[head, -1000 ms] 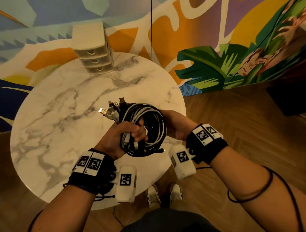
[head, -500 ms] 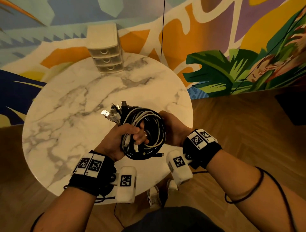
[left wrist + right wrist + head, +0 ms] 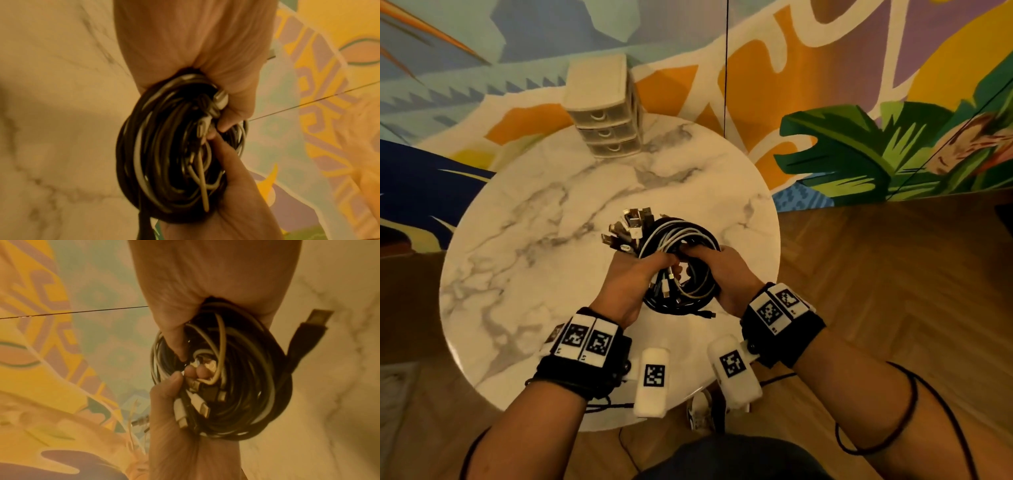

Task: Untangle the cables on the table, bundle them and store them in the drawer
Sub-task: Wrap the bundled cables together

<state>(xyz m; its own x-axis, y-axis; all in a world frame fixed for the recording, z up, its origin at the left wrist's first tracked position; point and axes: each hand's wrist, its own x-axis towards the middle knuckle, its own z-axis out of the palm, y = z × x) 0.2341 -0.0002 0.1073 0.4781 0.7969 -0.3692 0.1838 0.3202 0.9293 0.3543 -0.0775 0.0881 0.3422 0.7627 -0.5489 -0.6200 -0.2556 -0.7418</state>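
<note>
A coil of black and white cables [image 3: 681, 294] hangs above the near right part of the round marble table [image 3: 524, 240], held between both hands. My left hand [image 3: 666, 263] grips the coil's left side, where a cluster of USB plugs [image 3: 628, 228] sticks out above the fingers. On the right side my right hand [image 3: 697, 255] grips the coil, fingers curled into its middle. In the left wrist view my left hand [image 3: 222, 128] closes on the coil [image 3: 164, 154]. The right wrist view has my right hand [image 3: 180, 356] round the coil [image 3: 246, 386], with a black USB plug [image 3: 316, 318] hanging loose.
A small beige drawer unit [image 3: 602, 113] with three shut drawers stands at the table's far edge, against a painted wall. Bare marble lies between it and the coil. Wooden floor [image 3: 893, 274] lies to the right, and a pair of shoes [image 3: 702, 411] shows below the table edge.
Both hands have carried the coil a little farther over the table. My right hand's fingers have come round from behind the coil into its middle, beside my left fingers. The head view has turned left.
</note>
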